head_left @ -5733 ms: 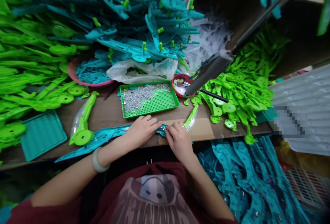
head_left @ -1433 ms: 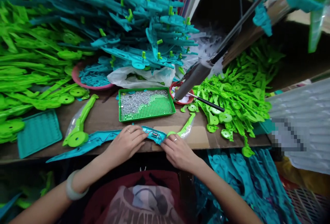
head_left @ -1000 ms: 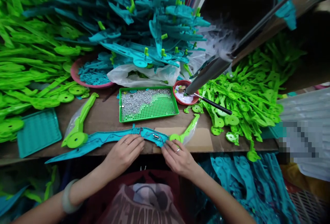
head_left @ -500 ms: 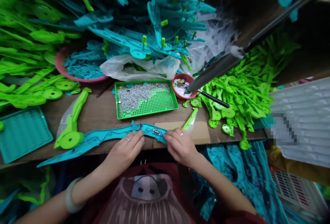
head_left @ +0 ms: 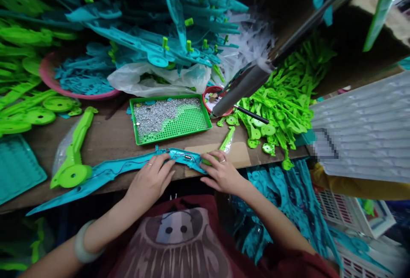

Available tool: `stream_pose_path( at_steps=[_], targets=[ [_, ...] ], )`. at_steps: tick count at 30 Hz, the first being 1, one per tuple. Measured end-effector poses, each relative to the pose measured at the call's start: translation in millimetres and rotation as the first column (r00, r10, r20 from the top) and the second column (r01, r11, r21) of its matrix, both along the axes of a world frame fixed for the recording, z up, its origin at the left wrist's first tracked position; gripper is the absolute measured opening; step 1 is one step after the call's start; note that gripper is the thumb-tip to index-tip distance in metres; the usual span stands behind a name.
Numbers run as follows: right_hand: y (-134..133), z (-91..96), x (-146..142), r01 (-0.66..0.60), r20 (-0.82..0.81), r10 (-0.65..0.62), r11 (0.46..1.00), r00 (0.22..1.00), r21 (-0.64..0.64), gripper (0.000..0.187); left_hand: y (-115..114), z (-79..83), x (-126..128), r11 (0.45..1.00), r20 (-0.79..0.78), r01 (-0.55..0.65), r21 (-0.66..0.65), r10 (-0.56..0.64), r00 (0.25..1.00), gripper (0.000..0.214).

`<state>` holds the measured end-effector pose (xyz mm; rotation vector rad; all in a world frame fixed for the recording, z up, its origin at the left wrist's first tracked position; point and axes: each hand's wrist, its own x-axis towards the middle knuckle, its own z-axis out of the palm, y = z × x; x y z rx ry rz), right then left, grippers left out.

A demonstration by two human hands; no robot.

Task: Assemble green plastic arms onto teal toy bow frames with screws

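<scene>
With the blue bow-shaped shell lying hollow side up along the table edge, lower centre-left to centre of the frame, careful work here likely means steadying it lightly and pressing the thin wires down inside the walls, without tugging the small black component. The left hand reaches in from the lower left, palm down, fingertips on the shell's middle; whether it grips cannot be told. The right hand angles in from the lower right, wrist low, bent fingers over the shell's right end beside the green arm piece, thumb spread apart below them.
</scene>
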<state>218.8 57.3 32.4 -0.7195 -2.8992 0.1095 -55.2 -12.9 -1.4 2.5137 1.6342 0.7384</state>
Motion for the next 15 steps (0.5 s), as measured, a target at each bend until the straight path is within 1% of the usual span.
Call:
stream_pose_path(
  at_steps=[2, 4, 7, 10, 15],
  targets=[
    [1, 5.7, -7, -0.011, -0.064, 0.011, 1.0, 0.998, 0.004, 0.034, 1, 0.1, 1, 0.999, 0.06, 0.012, -0.042, -0.009, 0.998, 0.022],
    [1, 8.4, -22, -0.022, -0.111, 0.024, 1.0, 0.994, 0.023, 0.033, 2, 0.1, 0, 0.997, 0.097, 0.017, -0.074, -0.01, 0.995, 0.022],
    [4, 5.2, -48, -0.072, -0.062, 0.073, 0.997, 0.995, 0.02, 0.035, 4, 1.6, -3, 0.994, 0.127, 0.024, -0.106, -0.011, 0.992, 0.022],
    [11, -1.3, -67, -0.097, -0.031, 0.096, 0.995, 0.995, -0.029, 0.034, 6, 5.2, -9, 0.991, 0.182, 0.051, -0.127, -0.027, 0.983, 0.021],
    [17, -5.1, -76, -0.061, -0.06, 0.052, 0.985, 0.997, -0.159, 0.036, 7, 6.8, -14, 0.993, 0.241, 0.074, -0.092, -0.05, 0.969, 0.017]
  ],
)
